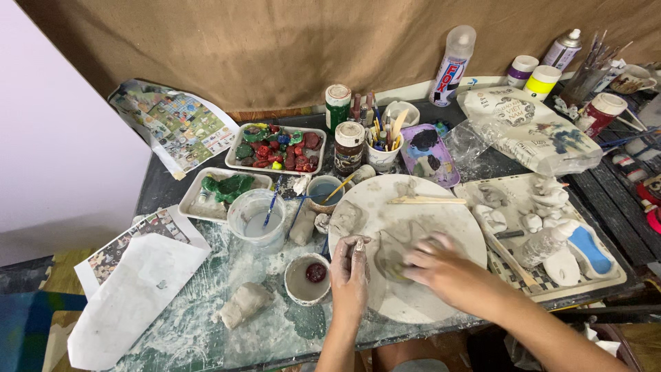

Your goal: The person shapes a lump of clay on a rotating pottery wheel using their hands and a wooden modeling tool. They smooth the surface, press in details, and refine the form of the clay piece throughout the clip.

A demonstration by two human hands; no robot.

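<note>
— Two hands on that round board (413,213), near the table's front edge?
— Yes. Left hand (350,269) curls at its left rim; right hand (441,270) lies spread, flat on the grey clay (394,253). A small cup (306,279) sits just left.

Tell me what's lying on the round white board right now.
On the round board: a grey clay lump at its left edge, wooden sticks near the top, and flattened clay under the right hand. The left hand rests at the board's edge. Both hands cover part of that clay.
</note>
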